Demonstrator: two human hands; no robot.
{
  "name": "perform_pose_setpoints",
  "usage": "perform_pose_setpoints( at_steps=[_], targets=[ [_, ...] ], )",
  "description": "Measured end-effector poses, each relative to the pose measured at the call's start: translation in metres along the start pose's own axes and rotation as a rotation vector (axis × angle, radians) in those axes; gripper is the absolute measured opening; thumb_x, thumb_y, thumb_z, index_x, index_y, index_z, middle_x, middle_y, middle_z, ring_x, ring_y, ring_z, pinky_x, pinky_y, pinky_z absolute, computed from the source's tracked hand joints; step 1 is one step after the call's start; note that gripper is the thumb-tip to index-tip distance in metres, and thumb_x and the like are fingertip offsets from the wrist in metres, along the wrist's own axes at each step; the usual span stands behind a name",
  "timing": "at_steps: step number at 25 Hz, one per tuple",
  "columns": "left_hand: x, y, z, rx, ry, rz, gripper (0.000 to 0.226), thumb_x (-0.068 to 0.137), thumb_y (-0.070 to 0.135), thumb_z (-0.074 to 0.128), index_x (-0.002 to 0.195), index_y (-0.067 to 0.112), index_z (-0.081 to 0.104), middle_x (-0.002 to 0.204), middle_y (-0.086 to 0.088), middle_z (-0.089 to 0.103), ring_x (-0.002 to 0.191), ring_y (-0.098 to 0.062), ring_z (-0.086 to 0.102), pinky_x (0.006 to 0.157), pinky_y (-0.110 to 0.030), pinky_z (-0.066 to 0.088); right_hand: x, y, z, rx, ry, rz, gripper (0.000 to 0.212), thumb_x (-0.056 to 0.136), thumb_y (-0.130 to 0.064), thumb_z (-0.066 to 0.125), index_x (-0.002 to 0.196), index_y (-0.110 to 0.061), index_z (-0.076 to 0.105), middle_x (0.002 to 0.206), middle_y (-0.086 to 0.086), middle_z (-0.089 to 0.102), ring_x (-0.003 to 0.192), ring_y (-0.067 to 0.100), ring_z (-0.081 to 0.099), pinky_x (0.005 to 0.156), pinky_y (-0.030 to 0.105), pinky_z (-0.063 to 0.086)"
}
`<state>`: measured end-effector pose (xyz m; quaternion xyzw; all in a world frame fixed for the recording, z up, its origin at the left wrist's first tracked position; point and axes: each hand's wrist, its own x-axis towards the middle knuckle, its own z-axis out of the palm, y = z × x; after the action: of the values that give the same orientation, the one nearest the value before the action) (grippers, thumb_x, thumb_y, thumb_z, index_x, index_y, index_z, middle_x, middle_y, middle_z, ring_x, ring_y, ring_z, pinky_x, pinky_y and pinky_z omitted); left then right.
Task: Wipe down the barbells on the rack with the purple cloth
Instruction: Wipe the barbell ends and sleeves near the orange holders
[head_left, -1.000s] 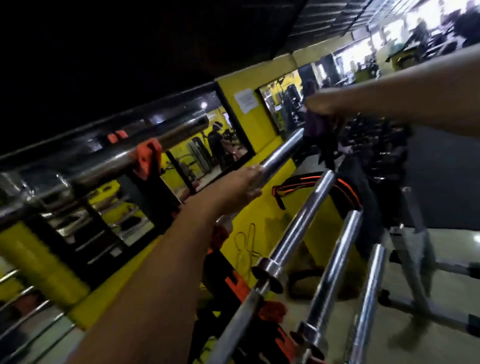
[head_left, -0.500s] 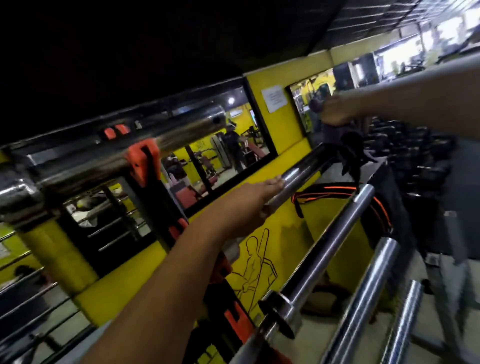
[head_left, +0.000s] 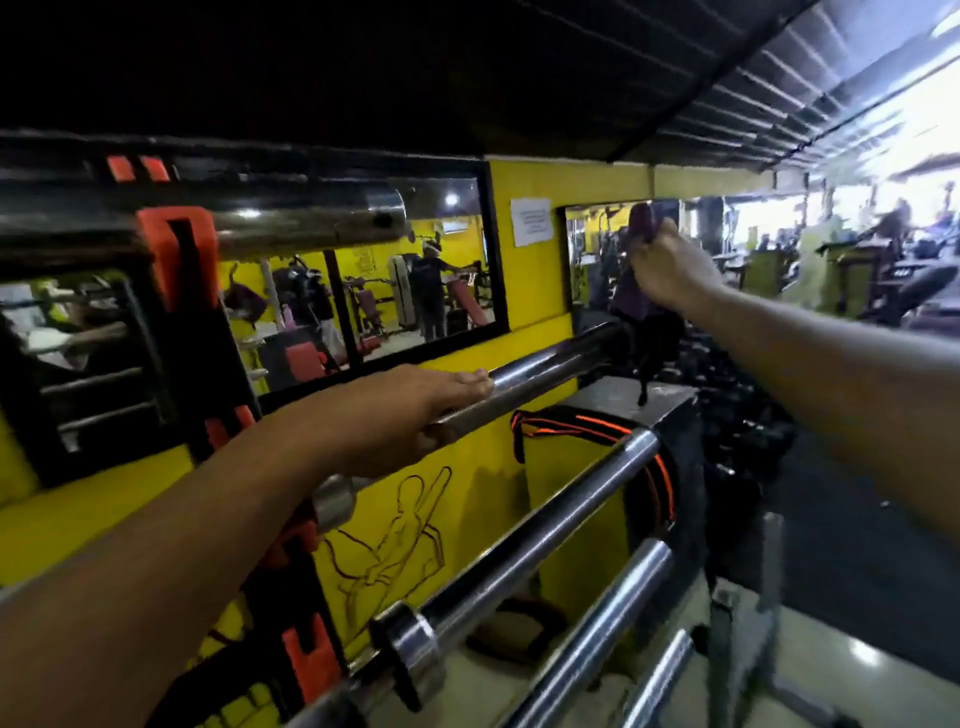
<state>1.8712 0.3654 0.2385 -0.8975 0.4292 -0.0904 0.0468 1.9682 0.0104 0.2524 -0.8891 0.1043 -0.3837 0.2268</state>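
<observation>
Purple cloth (head_left: 643, 270) pinched in curled fingers of right hand (head_left: 670, 270), held raised above far end of second barbell (head_left: 540, 371), that bar gripped from above by left hand (head_left: 410, 415), further barbells (head_left: 540, 545) racked below, mirror (head_left: 363, 291) mounted behind

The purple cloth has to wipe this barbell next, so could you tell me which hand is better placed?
The right hand: it grips the purple cloth just above the barbell at its far end. The left hand only holds the bar.
</observation>
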Motion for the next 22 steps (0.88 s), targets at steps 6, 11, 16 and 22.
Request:
perform_pose_setpoints(
  at_steps=[6, 11, 16, 22],
  targets=[
    [0.006, 0.001, 0.005, 0.023, -0.006, -0.053, 0.064, 0.101, 0.027, 0.055, 0.154, 0.041, 0.023, 0.160, 0.025, 0.018, 0.147, -0.004, 0.023, 0.121, -0.035, 0.025, -0.053, 0.017, 0.057, 0.086, -0.258, -0.278, 0.062, 0.090, -0.071, 0.030, 0.116, -0.023, 0.061, 0.117, 0.010, 0.060, 0.114, 0.031, 0.052, 0.102, 0.053, 0.040],
    [0.008, -0.003, 0.007, 0.001, 0.014, -0.056, 0.064, 0.100, 0.026, 0.055, 0.154, 0.042, 0.024, 0.160, 0.024, 0.020, 0.147, -0.003, 0.024, 0.121, -0.036, 0.027, -0.042, 0.002, 0.060, 0.023, -0.168, -0.175, 0.059, 0.085, -0.068, 0.028, 0.084, -0.018, 0.059, 0.087, 0.006, 0.065, 0.086, 0.030, 0.061, 0.088, 0.046, 0.048],
    [0.009, -0.004, 0.006, 0.006, 0.024, -0.038, 0.065, 0.100, 0.024, 0.056, 0.154, 0.041, 0.025, 0.159, 0.024, 0.019, 0.145, 0.000, 0.024, 0.119, -0.028, 0.024, -0.095, -0.016, 0.076, 0.210, -0.073, -0.606, 0.045, 0.098, -0.050, 0.034, 0.118, -0.024, 0.063, 0.111, -0.011, 0.059, 0.105, 0.008, 0.044, 0.101, 0.031, 0.025],
    [0.008, -0.006, 0.008, 0.029, 0.035, -0.016, 0.064, 0.101, 0.025, 0.054, 0.154, 0.040, 0.022, 0.160, 0.025, 0.016, 0.144, 0.004, 0.020, 0.114, -0.018, 0.017, -0.039, 0.030, 0.081, 0.152, -0.059, -0.413, 0.042, 0.095, -0.054, 0.034, 0.102, -0.030, 0.067, 0.098, -0.006, 0.066, 0.104, 0.022, 0.057, 0.104, 0.049, 0.036]
  ],
)
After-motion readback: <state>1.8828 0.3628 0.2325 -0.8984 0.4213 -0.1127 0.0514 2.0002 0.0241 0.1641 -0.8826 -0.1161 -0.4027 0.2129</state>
